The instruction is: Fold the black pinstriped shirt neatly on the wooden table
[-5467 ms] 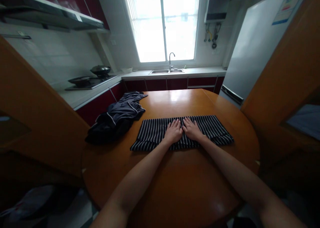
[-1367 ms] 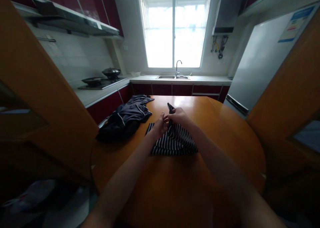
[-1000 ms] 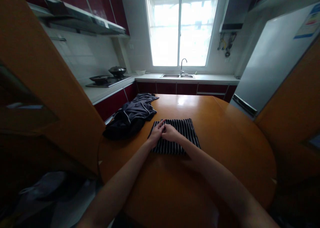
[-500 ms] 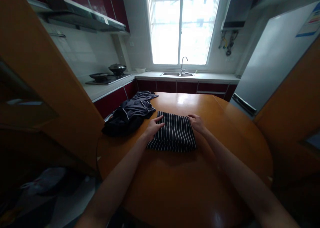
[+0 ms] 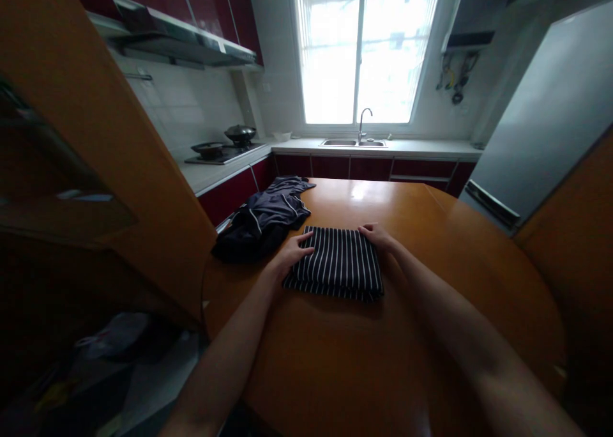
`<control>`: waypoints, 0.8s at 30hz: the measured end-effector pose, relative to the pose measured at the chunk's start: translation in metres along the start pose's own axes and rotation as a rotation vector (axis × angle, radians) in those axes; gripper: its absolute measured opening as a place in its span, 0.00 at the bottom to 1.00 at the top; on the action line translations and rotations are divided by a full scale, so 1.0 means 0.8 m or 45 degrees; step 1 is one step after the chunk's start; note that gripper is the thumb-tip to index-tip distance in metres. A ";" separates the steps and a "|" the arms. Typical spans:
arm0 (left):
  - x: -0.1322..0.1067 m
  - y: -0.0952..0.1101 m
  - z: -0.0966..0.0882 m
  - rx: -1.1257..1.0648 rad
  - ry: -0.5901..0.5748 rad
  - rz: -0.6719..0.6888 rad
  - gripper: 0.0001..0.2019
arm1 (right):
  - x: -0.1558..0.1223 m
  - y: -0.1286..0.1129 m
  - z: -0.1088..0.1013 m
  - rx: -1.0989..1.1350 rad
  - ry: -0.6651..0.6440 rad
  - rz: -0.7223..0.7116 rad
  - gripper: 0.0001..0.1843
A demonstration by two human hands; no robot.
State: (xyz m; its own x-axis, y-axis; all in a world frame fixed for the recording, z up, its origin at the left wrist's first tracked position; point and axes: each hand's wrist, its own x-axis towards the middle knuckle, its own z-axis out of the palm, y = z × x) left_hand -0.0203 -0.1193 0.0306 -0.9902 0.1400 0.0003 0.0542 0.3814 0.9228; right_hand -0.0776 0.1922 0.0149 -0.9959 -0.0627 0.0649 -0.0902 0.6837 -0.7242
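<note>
A black cloth with white stripes (image 5: pixel 338 261), folded into a rough rectangle, lies on the wooden table (image 5: pixel 364 354). What kind of garment or cloth it is, I cannot tell. My left hand (image 5: pixel 291 253) grips its left side near the far corner, thumb and fingers resting over the edge. At the far right corner, my right hand (image 5: pixel 377 236) has its fingers closed on the cloth's edge, the fingertips partly hidden. Layers of the fold show along the near side.
Dark clothes with white piping (image 5: pixel 268 216) lie heaped on the table's left part, close to my left hand. Behind the table run a counter with a sink (image 5: pixel 354 143) and a stove with pans (image 5: pixel 239 133). A fridge (image 5: pixel 541 124) stands to the right.
The striped cloth's far edge has come down and towards me, and its top layer looks flatter and straighter. Both hands keep hold of it. The view has swung slightly left.
</note>
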 end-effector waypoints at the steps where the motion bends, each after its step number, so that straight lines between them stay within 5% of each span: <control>1: 0.001 -0.002 -0.002 0.010 -0.015 -0.006 0.35 | 0.001 0.000 0.001 -0.039 0.003 0.013 0.19; 6: 0.002 -0.011 -0.004 0.109 -0.062 -0.038 0.38 | 0.003 0.000 0.006 -0.202 0.038 0.051 0.18; 16: 0.014 -0.024 -0.006 0.316 0.042 0.168 0.34 | -0.007 -0.005 0.002 -0.381 0.133 0.016 0.18; 20: 0.018 -0.029 -0.007 0.485 0.050 0.243 0.29 | -0.059 -0.008 -0.003 -0.219 0.374 -0.248 0.21; 24: 0.021 -0.031 -0.007 0.495 0.039 0.211 0.26 | -0.153 -0.003 -0.003 -0.088 0.331 -0.606 0.24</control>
State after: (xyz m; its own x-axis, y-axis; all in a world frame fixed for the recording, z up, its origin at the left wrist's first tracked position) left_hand -0.0389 -0.1313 0.0098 -0.9669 0.2038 0.1534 0.2521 0.6728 0.6955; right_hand 0.0448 0.2001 0.0102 -0.8118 -0.2008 0.5483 -0.5219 0.6707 -0.5271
